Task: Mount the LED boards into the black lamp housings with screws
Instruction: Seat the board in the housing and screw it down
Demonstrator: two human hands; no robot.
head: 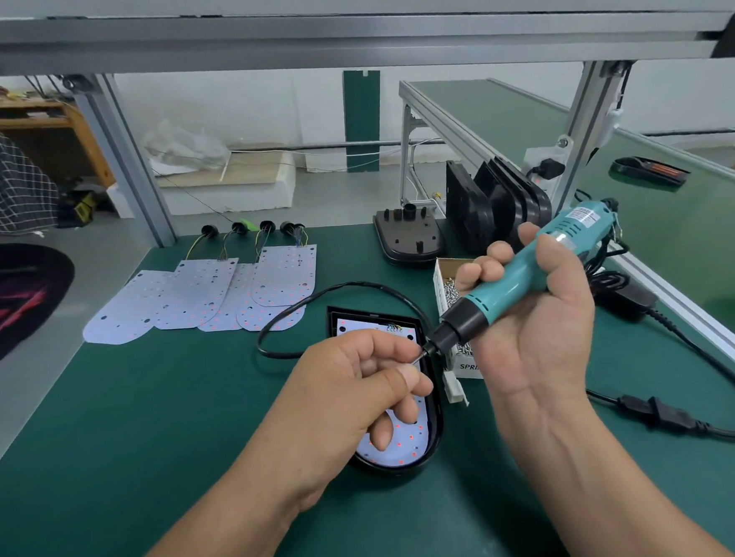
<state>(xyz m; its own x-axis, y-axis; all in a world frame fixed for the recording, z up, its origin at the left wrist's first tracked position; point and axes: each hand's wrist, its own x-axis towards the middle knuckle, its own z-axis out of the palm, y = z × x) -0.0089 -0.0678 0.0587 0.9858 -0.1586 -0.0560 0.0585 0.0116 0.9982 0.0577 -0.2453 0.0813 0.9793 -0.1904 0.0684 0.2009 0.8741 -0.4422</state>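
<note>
Left hand (347, 392) pinches the screwdriver (518, 276) tip — any screw hidden.

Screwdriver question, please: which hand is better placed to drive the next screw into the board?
Right: the right hand grips the screwdriver, its tip over the board; the left hand only pinches a screw there.

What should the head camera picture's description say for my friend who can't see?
A right hand grips a teal electric screwdriver while the left hand pinches a small screw at its tip, above a black lamp housing holding an LED board. Spare LED boards lie on the green table.
</note>
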